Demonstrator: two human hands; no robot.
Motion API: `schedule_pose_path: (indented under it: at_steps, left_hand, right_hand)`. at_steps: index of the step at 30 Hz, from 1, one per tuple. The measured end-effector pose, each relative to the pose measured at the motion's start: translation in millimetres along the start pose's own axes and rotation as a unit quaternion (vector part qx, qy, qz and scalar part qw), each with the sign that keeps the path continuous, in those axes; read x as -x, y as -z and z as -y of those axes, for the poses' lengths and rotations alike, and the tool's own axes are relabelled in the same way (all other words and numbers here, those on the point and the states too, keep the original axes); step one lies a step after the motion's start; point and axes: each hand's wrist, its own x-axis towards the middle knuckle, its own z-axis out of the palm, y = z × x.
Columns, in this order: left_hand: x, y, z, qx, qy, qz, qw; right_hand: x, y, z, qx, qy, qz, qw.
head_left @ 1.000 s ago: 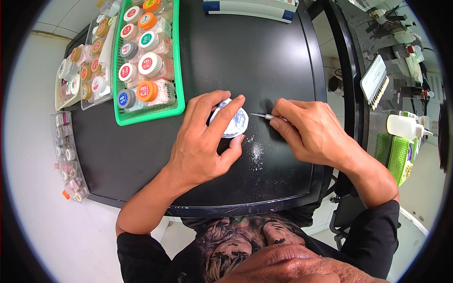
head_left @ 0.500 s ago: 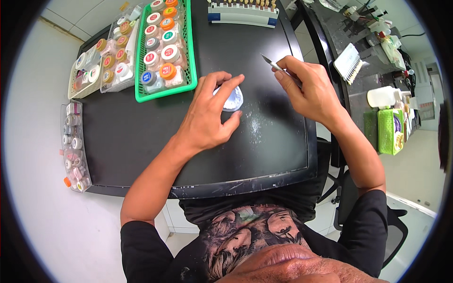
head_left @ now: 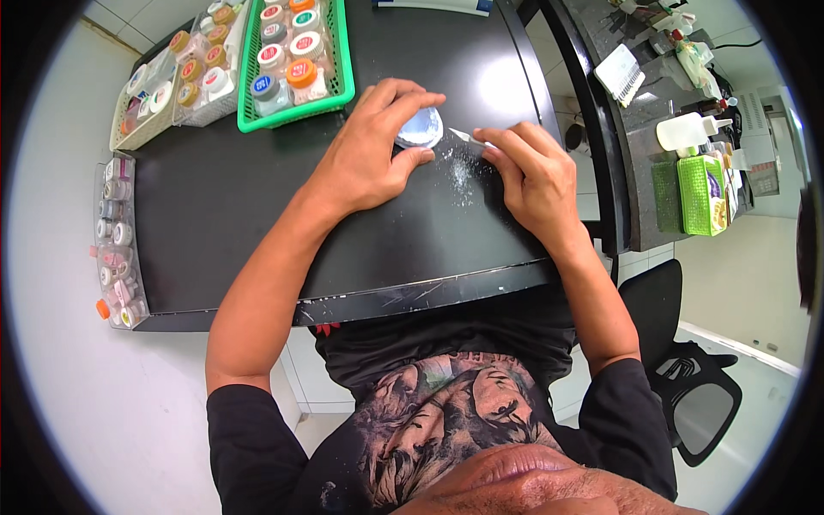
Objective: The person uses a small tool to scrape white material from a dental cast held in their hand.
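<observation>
Between the thumb and fingers of my left hand point(head_left: 365, 154) is a pale blue plaster model point(head_left: 421, 129), rounded, with a smooth face up. My fingers arch over its left side and hide that part. My right hand point(head_left: 539, 176) pinches a small craft knife point(head_left: 463, 136) like a pen, its pale blade pointing left at the model. The tip is just off the model's right edge; whether it touches I cannot tell. White plaster crumbs point(head_left: 462, 178) lie scattered on the black table point(head_left: 223, 223) below the blade.
At the back left stand a green basket point(head_left: 343, 64) of capped jars and other jar-filled bins point(head_left: 129, 129). A clear tray of small jars point(head_left: 120, 240) lines the left edge. To the right, a side counter point(head_left: 644, 202) carries a squeeze bottle point(head_left: 687, 131) and a lime basket point(head_left: 704, 193).
My right hand has come left and inward, bringing the knife from off to the side to the model's edge. The model now shows a smoother face. The whole view has shifted.
</observation>
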Motion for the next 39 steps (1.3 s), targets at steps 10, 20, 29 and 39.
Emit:
schedule_pose_path:
  at_steps: [10,20,29,39]
  left_hand:
    - [0,0,1,0.003,0.013,0.000,1.000]
    - [-3,4,0,-0.018,0.014,0.007,1.000]
    - [-4,4,-2,-0.011,0.025,0.010,1.000]
    - [-4,4,-4,-0.010,0.031,0.013,0.999]
  right_hand:
    - [-4,-15,-11,-0.002,0.044,-0.026,0.999]
    - [-4,-15,-9,-0.013,0.033,-0.010,0.999]
    - [-4,-13,-9,-0.012,0.034,-0.002,0.999]
    - [-4,-13,-9,-0.008,0.038,-0.004,0.999]
